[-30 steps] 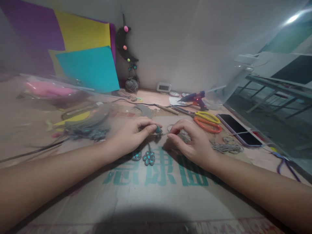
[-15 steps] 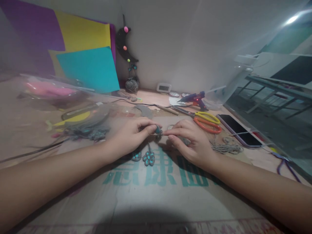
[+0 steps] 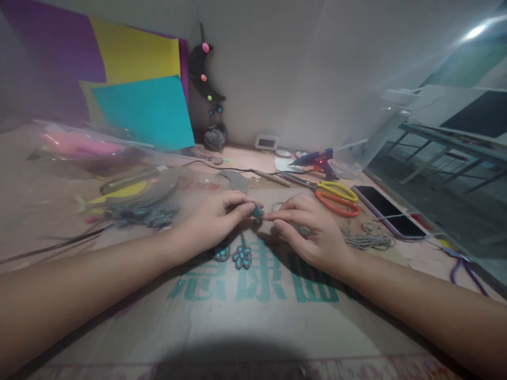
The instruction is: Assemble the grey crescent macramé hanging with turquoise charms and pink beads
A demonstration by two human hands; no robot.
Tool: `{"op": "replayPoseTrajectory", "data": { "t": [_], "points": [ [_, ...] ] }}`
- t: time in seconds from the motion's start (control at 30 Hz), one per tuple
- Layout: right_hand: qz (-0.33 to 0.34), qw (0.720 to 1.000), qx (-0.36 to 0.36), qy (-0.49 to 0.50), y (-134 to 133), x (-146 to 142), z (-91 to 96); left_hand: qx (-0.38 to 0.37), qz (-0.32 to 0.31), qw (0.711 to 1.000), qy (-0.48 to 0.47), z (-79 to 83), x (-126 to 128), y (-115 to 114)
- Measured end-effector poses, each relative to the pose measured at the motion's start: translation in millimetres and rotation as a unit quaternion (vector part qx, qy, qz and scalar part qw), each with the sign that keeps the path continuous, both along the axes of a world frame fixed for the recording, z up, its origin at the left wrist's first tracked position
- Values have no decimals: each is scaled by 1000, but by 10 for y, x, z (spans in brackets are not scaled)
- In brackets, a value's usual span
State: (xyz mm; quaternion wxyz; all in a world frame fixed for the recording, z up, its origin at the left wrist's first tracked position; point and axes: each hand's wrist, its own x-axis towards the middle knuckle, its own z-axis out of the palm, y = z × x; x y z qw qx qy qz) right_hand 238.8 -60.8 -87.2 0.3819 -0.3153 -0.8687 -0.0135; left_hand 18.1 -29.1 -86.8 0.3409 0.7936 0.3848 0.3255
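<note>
My left hand [image 3: 222, 216] is closed, its thumb and forefinger pinching a small teal-and-grey corded piece [image 3: 257, 212]. From the other side, the outstretched forefinger of my right hand [image 3: 311, 229] touches or nearly touches the piece. The right thumb is held a little apart below, and the other fingers are curled. A grey cord flower with turquoise petals [image 3: 242, 257] lies below my left fingers on a short strand. Beside it is a second cord flower [image 3: 222, 253], partly covered by the left hand. A teal bit under my right hand is mostly hidden.
Scissors [image 3: 336, 198], a phone [image 3: 390, 212] and a grey cord bundle [image 3: 368, 237] lie to the right. Behind are a glue gun [image 3: 319, 162], a wooden-handled tool [image 3: 272, 178] and a small white clock [image 3: 266, 142]. Dark tassel-like cords [image 3: 140, 215] lie left.
The pinched piece has turned or shifted very slightly between my fingertips. Both hands are almost in the same place.
</note>
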Motion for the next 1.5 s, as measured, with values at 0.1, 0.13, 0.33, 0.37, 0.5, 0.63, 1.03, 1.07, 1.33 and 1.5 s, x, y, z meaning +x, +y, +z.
{"op": "replayPoseTrajectory", "data": {
  "t": [0.1,0.13,0.33,0.37,0.5,0.63,1.03,1.07,1.33,1.5],
  "points": [
    [0,1000,-2,0,1,0,2,5,-2,1000,0,3,2,0],
    [-1,1000,-3,0,2,-1,0,5,-2,1000,0,5,4,0],
    [-2,1000,2,11,-1,-10,-7,5,-5,1000,-7,5,5,5],
    [-3,1000,3,11,-2,-11,-3,5,-7,1000,-7,1,3,7],
    [-6,1000,3,7,-5,-12,12,4,-10,1000,-4,-8,-2,10],
    [-5,1000,-1,8,-1,-6,9,2,-3,1000,4,3,-3,1],
    [-8,1000,2,5,-15,-11,12,0,-5,1000,8,5,4,1],
    [-7,1000,3,6,-15,-11,10,-2,-6,1000,8,6,6,1],
    [-11,1000,-2,8,-11,-8,7,-6,-10,1000,5,5,2,-2],
    [-11,1000,0,8,-11,-7,4,-2,-4,1000,3,-2,-5,5]
  ]
}}
